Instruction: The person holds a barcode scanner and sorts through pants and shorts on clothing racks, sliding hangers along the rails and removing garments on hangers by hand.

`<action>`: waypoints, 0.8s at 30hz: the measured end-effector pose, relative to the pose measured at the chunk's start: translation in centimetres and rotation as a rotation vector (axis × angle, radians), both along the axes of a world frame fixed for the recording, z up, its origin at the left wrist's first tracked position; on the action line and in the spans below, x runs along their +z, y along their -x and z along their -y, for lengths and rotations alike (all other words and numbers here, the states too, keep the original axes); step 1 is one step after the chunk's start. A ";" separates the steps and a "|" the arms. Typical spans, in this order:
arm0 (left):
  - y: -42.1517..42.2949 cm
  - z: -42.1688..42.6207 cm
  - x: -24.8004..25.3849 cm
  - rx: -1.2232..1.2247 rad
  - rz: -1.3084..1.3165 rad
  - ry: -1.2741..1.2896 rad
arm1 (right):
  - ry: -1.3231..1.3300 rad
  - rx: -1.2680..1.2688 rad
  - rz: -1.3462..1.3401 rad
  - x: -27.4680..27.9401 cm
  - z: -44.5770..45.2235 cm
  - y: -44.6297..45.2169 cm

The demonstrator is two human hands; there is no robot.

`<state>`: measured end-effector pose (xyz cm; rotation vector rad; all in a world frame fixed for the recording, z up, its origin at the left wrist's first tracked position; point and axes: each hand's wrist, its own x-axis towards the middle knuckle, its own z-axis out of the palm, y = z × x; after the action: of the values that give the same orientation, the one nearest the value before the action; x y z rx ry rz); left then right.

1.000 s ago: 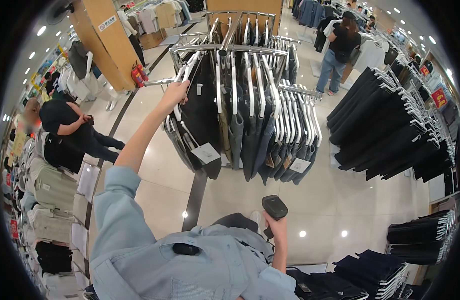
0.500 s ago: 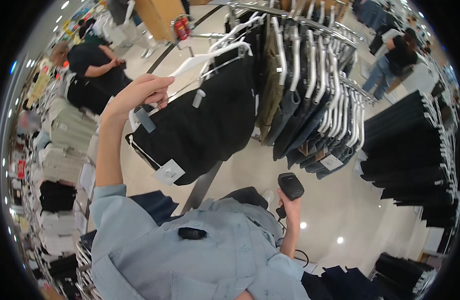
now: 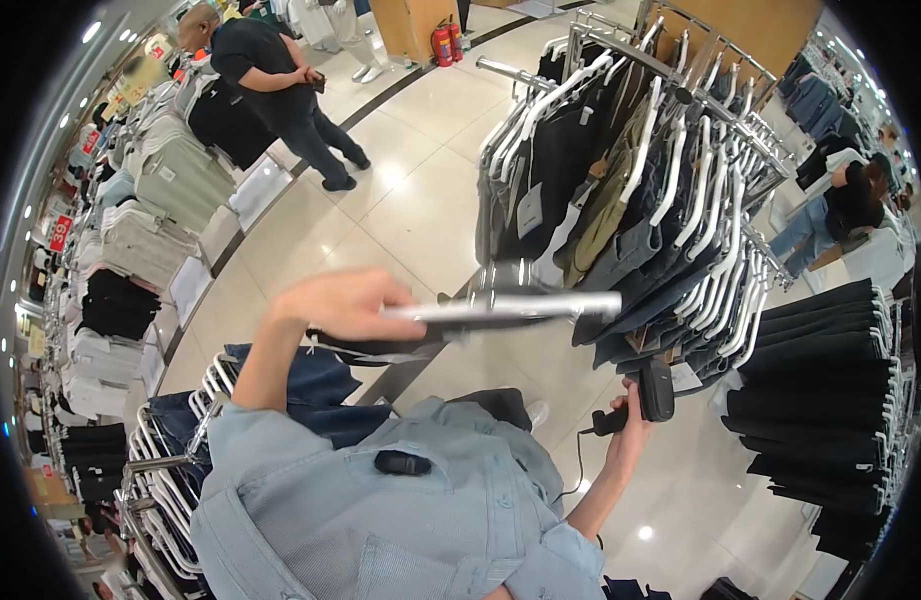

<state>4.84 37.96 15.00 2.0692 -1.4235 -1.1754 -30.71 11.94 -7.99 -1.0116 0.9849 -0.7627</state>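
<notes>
My left hand (image 3: 345, 305) is closed around one end of a white clothes hanger (image 3: 550, 306), which is held level in front of my chest and blurred by motion. A black garment hangs from it, mostly hidden under the hanger and my hand. In my right hand (image 3: 632, 428) is a black handheld barcode scanner (image 3: 657, 390) with a cable, fingers wrapped round its handle. The scanner is held close to the lower ends of the trousers (image 3: 620, 265) hanging on the rack in front.
A chrome rack (image 3: 680, 85) of trousers on white hangers stands ahead. Black garments (image 3: 800, 370) hang at right, and denim (image 3: 315, 390) hangs close at left. One person (image 3: 270, 85) stands beyond the left aisle, another (image 3: 850, 205) at far right. Fire extinguishers (image 3: 443, 45) stand at the back.
My left hand has brought the hanger and black garment down and nearer my body, turning the hanger level. My right hand has moved the scanner up and right. The head view has shifted.
</notes>
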 end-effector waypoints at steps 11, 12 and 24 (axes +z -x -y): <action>4.9 0.5 -6.3 -0.294 -0.350 0.012 | -0.209 -0.011 0.342 0.6 -2.4 1.3; 5.1 0.8 -6.9 -0.284 -0.385 0.007 | -0.230 -0.033 0.308 0.8 -2.7 1.5; 11.3 7.0 -11.6 -0.623 -0.475 -0.141 | -0.155 -0.159 0.216 1.9 -3.3 5.2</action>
<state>-6.44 30.97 3.43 1.2921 -1.8132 -1.8937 -35.87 15.23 -6.09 -0.7074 0.9278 -0.8929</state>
